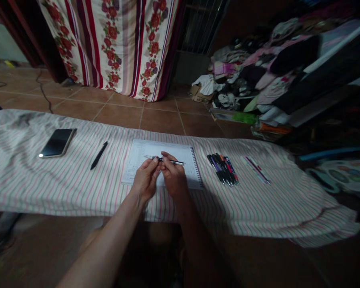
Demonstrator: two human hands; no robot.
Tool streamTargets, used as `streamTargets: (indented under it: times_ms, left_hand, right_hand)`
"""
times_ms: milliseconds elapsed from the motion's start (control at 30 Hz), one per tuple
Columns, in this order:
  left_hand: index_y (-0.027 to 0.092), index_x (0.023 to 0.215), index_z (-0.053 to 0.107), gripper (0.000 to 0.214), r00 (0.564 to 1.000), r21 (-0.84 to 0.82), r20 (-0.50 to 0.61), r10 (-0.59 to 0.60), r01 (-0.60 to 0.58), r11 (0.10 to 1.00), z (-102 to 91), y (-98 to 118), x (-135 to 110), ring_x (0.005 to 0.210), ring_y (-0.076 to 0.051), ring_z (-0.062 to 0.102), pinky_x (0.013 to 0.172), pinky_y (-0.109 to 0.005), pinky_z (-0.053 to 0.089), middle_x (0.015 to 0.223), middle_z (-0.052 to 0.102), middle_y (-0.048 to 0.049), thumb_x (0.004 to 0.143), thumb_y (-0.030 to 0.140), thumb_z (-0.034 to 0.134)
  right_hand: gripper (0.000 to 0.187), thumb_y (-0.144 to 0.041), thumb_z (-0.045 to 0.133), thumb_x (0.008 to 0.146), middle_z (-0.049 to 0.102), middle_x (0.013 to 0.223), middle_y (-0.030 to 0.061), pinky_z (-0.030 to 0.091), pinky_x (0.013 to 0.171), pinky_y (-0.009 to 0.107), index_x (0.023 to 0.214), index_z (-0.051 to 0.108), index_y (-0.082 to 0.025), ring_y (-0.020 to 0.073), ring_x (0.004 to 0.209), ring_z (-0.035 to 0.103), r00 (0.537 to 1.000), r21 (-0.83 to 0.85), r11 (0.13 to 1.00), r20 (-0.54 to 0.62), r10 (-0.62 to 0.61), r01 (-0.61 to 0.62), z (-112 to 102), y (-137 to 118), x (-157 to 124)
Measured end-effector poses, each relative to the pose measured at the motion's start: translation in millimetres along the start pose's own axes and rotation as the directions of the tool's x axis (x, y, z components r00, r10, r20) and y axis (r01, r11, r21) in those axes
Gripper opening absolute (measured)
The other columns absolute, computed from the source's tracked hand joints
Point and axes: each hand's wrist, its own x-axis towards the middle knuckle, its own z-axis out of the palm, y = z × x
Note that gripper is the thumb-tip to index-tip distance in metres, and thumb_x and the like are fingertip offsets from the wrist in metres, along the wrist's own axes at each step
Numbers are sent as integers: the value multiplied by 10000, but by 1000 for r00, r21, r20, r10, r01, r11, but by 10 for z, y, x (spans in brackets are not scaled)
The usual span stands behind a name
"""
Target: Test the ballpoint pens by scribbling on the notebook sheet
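A pen (177, 162) with a clear end and a dark barrel lies crosswise between my hands, above a spiral notebook (183, 151). My left hand (146, 178) pinches it near the middle, toward the clear end. Right beside it, my right hand (173, 174) grips the darker part between thumb and fingers. The notebook is open on a page with faint writing or print, and its spiral binding is on the right. My hands cover the lower middle of the page.
On the striped cloth (78, 184) lie a smartphone (57, 143) and a black pen (99, 155) at left. Several pens (223, 170) lie in a row right of the notebook, with slim pens (256, 170) farther right. Beyond are a floral curtain (111, 44) and piled clothes (246, 76).
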Motion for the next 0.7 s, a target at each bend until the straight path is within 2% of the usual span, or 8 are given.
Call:
streamTargets:
  times_ms: [100,233,333,400,433,500,600,700]
  left_hand:
    - [125,671,611,95,1000,76,8,5,-6,997,-35,16,27,640,-50,592,721,-159,475,667,627,8,760,92,611]
    - [108,684,670,43,999,268,42,-26,13,963,-161,45,-47,651,-122,599,722,-248,477,640,642,-41,719,122,649]
    - [156,695,696,78,996,461,70,63,-88,883,-308,42,-180,739,-163,587,788,-292,458,705,656,-47,675,88,663]
    - [211,810,706,170,904,737,343,255,-427,524,-410,17,-276,907,-204,572,884,-339,426,888,668,-58,707,108,618]
    - [222,867,701,205,848,774,467,249,-529,348,-456,0,-319,945,-221,566,892,-361,424,951,660,-69,731,123,584]
    - [228,940,680,246,777,767,614,138,-628,131,-528,-34,-390,958,-228,571,850,-358,454,1035,639,-84,773,142,522]
    - [227,975,662,277,711,710,703,29,-704,39,-581,-47,-441,1004,-231,570,853,-343,465,1082,626,-87,787,126,485]
    - [241,954,666,275,701,700,712,39,-713,35,-597,-5,-434,1004,-238,576,862,-345,464,1054,639,-77,783,116,491]
  right_hand:
    - [302,-383,630,725,652,753,21,492,710,272,935,654,-167,137,720,609,1000,13,1000,-24,2,-2,19,90,39]
    - [385,-500,595,749,546,555,-33,429,485,216,892,670,-151,86,488,508,997,-81,996,-71,-33,27,-20,108,90]
    - [433,-549,573,751,570,579,-19,404,409,202,891,646,-146,74,439,488,988,-5,999,-150,-40,40,-59,62,126]
    - [453,-562,575,744,633,663,22,450,439,214,915,626,-145,97,498,558,984,54,999,-176,-1,11,-70,51,145]
    - [458,-562,580,740,655,706,42,475,467,224,924,618,-145,113,541,593,984,69,998,-175,21,-9,-68,57,152]
    - [446,-547,602,725,676,763,65,504,516,241,921,610,-147,136,608,631,986,64,997,-161,48,-38,-49,87,156]
    - [375,-487,655,684,653,704,24,491,523,237,872,597,-167,125,589,610,988,-25,1000,-157,12,-16,1,147,146]
    - [282,-410,679,657,541,557,-58,423,477,204,793,556,-195,83,493,503,987,-146,988,-138,-78,58,48,181,132]
